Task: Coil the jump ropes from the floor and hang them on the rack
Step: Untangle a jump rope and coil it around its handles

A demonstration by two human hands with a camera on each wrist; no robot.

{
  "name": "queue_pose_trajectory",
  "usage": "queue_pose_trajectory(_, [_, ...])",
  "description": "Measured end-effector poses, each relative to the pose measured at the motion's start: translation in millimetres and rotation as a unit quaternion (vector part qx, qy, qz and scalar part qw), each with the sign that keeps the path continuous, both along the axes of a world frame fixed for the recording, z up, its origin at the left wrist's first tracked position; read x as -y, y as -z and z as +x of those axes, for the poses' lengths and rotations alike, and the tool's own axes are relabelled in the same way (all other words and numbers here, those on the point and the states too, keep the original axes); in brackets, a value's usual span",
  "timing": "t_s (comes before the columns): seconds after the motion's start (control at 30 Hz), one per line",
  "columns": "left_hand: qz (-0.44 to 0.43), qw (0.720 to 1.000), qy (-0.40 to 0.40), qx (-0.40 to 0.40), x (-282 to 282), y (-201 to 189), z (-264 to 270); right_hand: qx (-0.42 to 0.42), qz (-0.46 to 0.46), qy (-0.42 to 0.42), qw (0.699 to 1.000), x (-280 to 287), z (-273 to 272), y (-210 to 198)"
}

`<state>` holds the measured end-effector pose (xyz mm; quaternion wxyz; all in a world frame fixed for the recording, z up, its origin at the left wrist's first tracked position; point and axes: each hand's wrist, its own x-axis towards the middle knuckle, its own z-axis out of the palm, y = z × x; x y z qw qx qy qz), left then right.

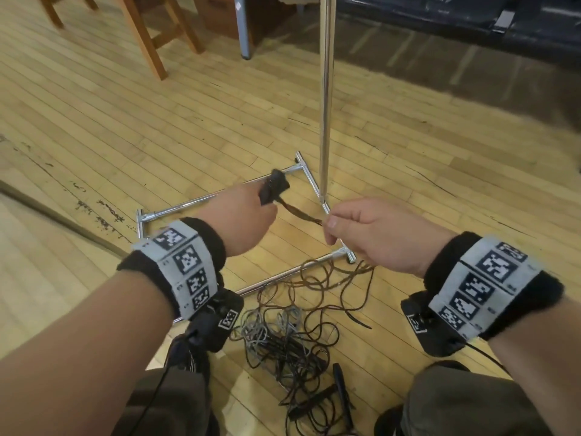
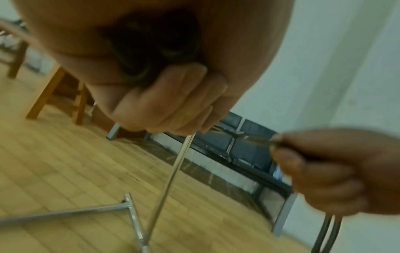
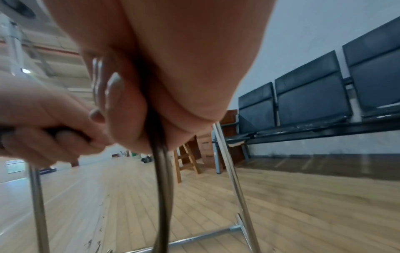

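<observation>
We hold both hands in front of the rack (image 1: 325, 99). Only its chrome upright pole and the rectangular floor frame (image 1: 309, 180) appear in the head view; the top of the pole is cut off by the upper edge, so no hanging bar or hook can be seen.

The left hand (image 1: 242, 215) has its fingers curled round two black handles (image 1: 274, 185), which stick out beyond the knuckles. In the left wrist view the palm fills the upper half and the handles show only as a dark, blurred mass inside the fist. How many turns of cord sit in that fist cannot be made out.

The right hand (image 1: 377, 231) pinches the brown rope (image 1: 301, 215) between thumb and fingertips. A short span of the rope runs from the left fist to this pinch, blurred, apparently doubled. In the right wrist view the rope (image 3: 162, 171) leaves the underside of the closed fingers and drops out of the bottom of the frame.

Below the right hand the brown rope falls in loose loops (image 1: 333, 287) over the near bar of the floor frame and onto the wooden floor (image 1: 94, 121). Nearer to us lies a tangled heap (image 1: 283, 341) of grey and dark cords with black handles (image 1: 341, 385) at its near edge; individual ropes in it cannot be separated. Our arms and knees cover part of the heap.

Wooden chair legs (image 1: 147, 36) and dark bench seats (image 3: 314, 95) stand well behind the rack.
</observation>
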<state>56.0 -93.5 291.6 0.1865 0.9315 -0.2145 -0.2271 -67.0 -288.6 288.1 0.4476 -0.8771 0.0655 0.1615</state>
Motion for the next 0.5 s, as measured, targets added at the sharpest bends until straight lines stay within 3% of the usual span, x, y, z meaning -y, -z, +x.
queue_pose_trajectory(0.13, [0.120, 0.990, 0.074, 0.009, -2, 11, -8, 0.039, -0.101, -0.034, 0.994, -6, 1, -17])
queue_pose_trajectory(0.27, [0.165, 0.974, 0.153, -0.007, 1, 14, -23, 0.063, -0.128, -0.048, 0.989, -6, -1, -25])
queue_pose_trajectory(0.4, [0.159, 0.953, 0.256, -0.043, 13, 17, -49, 0.076, -0.123, -0.057, 0.988, -1, -2, -24])
queue_pose_trajectory(0.5, [0.095, 0.943, 0.313, -0.058, 18, 11, -57, 0.066, -0.068, -0.024, 0.995, 11, -2, -16])
